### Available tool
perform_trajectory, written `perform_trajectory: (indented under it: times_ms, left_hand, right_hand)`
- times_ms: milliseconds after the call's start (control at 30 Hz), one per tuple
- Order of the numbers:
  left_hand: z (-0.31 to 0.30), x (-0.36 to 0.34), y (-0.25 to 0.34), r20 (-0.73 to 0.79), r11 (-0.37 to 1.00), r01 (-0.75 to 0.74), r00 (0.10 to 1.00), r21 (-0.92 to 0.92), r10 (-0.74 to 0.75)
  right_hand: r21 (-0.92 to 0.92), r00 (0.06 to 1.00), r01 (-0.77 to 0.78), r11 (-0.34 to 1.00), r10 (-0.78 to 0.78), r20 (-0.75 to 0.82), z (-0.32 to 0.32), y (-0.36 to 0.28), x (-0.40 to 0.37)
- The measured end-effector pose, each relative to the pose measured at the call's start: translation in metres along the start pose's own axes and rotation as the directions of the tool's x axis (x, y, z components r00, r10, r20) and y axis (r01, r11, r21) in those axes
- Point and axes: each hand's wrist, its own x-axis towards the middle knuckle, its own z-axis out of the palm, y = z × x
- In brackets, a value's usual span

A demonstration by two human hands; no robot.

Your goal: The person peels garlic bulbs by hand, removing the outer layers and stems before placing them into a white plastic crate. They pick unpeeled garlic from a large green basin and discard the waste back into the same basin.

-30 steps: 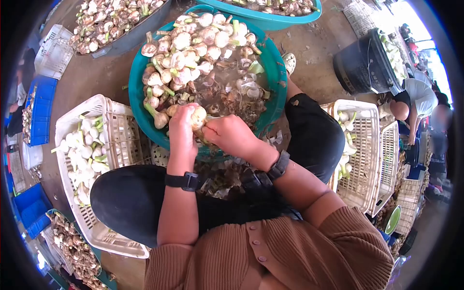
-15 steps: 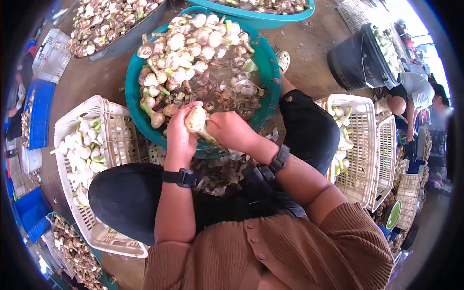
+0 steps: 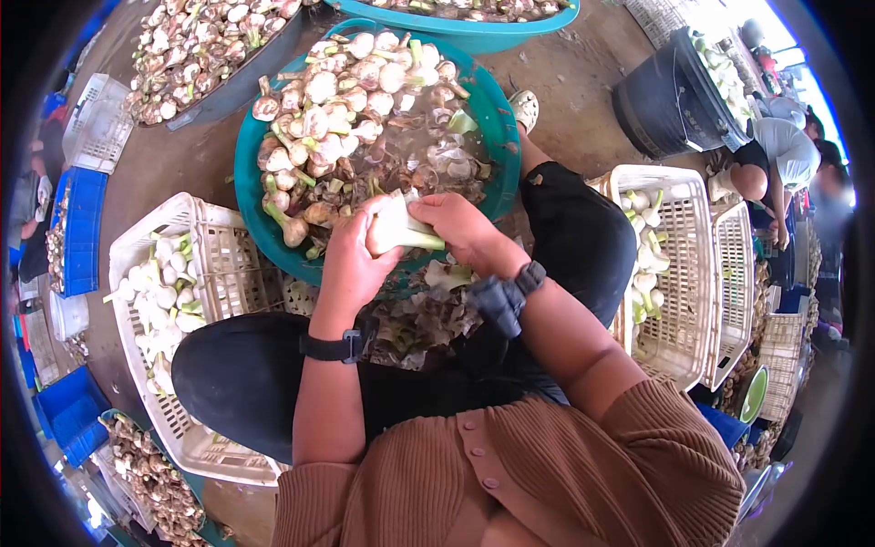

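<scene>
Clock as seen in the head view, centred on the held garlic bulb, 12 = away from the wearer. Garlic bulb (image 3: 387, 230) is gripped in left hand (image 3: 353, 260), fingers curled round it at a narrow, bulb-width spread, thumb along the near side. Pale bulb end is seated in the left palm, green stem is pointed to about 3-4 o'clock. Right hand (image 3: 458, 230) is set at 2-3 o'clock, fingers bent and nearly closed, thumb and fingertips brought to the top of the bulb by a loose flap of skin; exact pinch is partly hidden, can't tell how tight.

Bulb is held above the near part of green tub (image 3: 511, 137), inside its rim as viewed. Heaped garlic (image 3: 333, 100) is piled at 11-12, murky water with loose skins (image 3: 447, 157) is seen at 1. Peel pile (image 3: 424, 321) is spread at 5-6, below the near rim.

Sides are bounded by left crate (image 3: 228, 251) at 8-9 and right crate (image 3: 679, 273) at 3-4, both with white garlic in them; black-clad knees (image 3: 241, 378) are placed between. Most open room is left above the water, 12 to 2; floor gap is shown past the tub at 2, before black bucket (image 3: 652, 109)
</scene>
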Motion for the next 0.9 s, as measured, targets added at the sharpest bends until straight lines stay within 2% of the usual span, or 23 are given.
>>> perform_trajectory:
  times_ms: [33,67,100,133,167,233,267,300,333,367,400,433,500,533,567,600,633,667,700,767,800,833,900]
  left_hand:
    - [-0.001,-0.002,0.006,0.003,1.000,-0.002,1.000,0.002,0.002]
    - [-0.004,-0.004,0.017,-0.057,0.915,-0.152,0.981,0.373,0.186]
    - [-0.005,-0.006,0.024,-0.043,0.680,-0.239,0.928,0.693,0.370]
    - [-0.001,-0.005,0.020,-0.058,0.705,-0.325,0.886,0.630,0.460]
    - [0.006,-0.003,0.010,-0.060,0.777,-0.410,0.867,0.478,0.494]
    - [0.011,0.000,-0.004,-0.227,0.934,-0.312,0.910,0.176,0.347]
    - [0.015,0.002,-0.006,-0.360,0.927,-0.235,0.925,-0.294,0.120]
    - [0.017,0.004,-0.010,-0.374,0.690,-0.178,0.916,-0.701,-0.144]
    - [0.005,0.005,-0.015,-0.256,0.374,-0.104,0.888,-0.921,-0.383]
    - [-0.003,0.004,-0.023,-0.150,0.191,-0.051,0.820,-0.980,-0.552]
    - [-0.011,0.005,-0.027,-0.057,0.082,-0.007,0.773,-0.997,-0.631]
    - [-0.019,0.005,-0.032,0.040,-0.034,0.022,0.716,-0.999,-0.697]
    - [-0.029,0.000,-0.046,0.179,-0.213,0.044,0.718,-0.976,-0.673]
    - [-0.030,0.001,-0.037,0.205,-0.228,0.050,0.653,-0.972,-0.729]
    - [-0.031,0.001,-0.039,0.202,-0.225,0.049,0.652,-0.973,-0.731]
    - [-0.032,0.002,-0.040,0.120,-0.117,0.050,0.676,-0.992,-0.728]
    - [-0.031,0.004,-0.041,0.041,-0.009,0.049,0.700,-0.999,-0.713]
    - [-0.030,0.008,-0.032,-0.047,0.107,0.042,0.701,-0.993,-0.712]
    - [-0.028,0.010,-0.025,-0.044,0.103,0.041,0.704,-0.994,-0.709]
    - [-0.020,0.014,-0.015,-0.267,0.619,0.284,0.717,-0.732,-0.644]
    - [-0.009,0.015,-0.020,-0.334,0.710,0.111,0.825,-0.696,-0.456]
    - [-0.002,0.012,-0.012,-0.346,0.786,0.019,0.891,-0.618,-0.293]
    - [0.001,0.013,-0.007,-0.379,0.794,-0.099,0.909,-0.600,-0.173]
  right_hand:
    - [0.265,0.987,-0.155,0.952,0.140,0.074,0.001,-0.006,-0.003]
    - [0.267,0.988,-0.154,0.951,0.138,0.075,0.002,-0.011,-0.004]
    - [0.151,0.991,-0.104,0.983,0.090,0.095,0.002,-0.015,-0.005]
    - [0.036,0.992,-0.050,0.998,0.045,0.119,0.003,-0.019,-0.007]
    - [0.039,0.992,-0.050,0.998,0.045,0.116,0.007,-0.023,-0.011]
    - [0.377,0.995,-0.049,0.925,0.013,0.098,0.017,-0.027,-0.017]
    - [0.496,0.985,0.049,0.867,-0.123,0.118,0.022,-0.023,-0.020]
    - [0.493,0.985,0.045,0.869,-0.122,0.125,0.022,-0.015,-0.025]
    - [0.323,0.960,0.183,0.929,-0.239,0.143,0.018,-0.004,-0.030]
    - [0.147,0.920,0.324,0.935,-0.347,0.182,0.012,0.003,-0.038]
    - [-0.003,0.883,0.423,0.906,-0.412,0.223,-0.002,0.002,-0.050]
    - [-0.008,0.841,0.538,0.843,-0.536,0.074,-0.003,-0.008,-0.056]
    - [0.214,0.833,0.550,0.807,-0.512,-0.209,-0.025,-0.027,-0.045]
    - [0.273,0.792,0.606,0.747,-0.532,-0.300,-0.033,-0.039,-0.040]
    - [0.357,0.780,0.625,0.694,-0.568,-0.261,-0.035,-0.054,-0.039]
    - [-0.183,0.778,0.586,0.789,-0.611,-0.144,-0.044,-0.054,-0.029]
    - [-0.677,0.805,0.421,0.604,-0.592,-0.027,-0.054,-0.047,-0.015]
    - [-0.966,0.903,0.210,0.147,-0.408,0.135,-0.046,-0.041,-0.003]
    - [-0.986,0.935,0.127,0.104,-0.345,0.085,-0.041,-0.028,-0.004]
    - [-0.774,0.931,0.122,0.622,-0.341,-0.127,-0.016,-0.014,0.003]
    - [-0.227,0.969,0.169,0.959,-0.204,-0.139,-0.001,0.003,0.015]
    - [0.276,0.998,0.009,0.961,-0.024,0.051,0.012,-0.004,0.008]
    - [0.641,0.938,-0.281,0.714,0.065,0.339,0.005,-0.009,0.018]
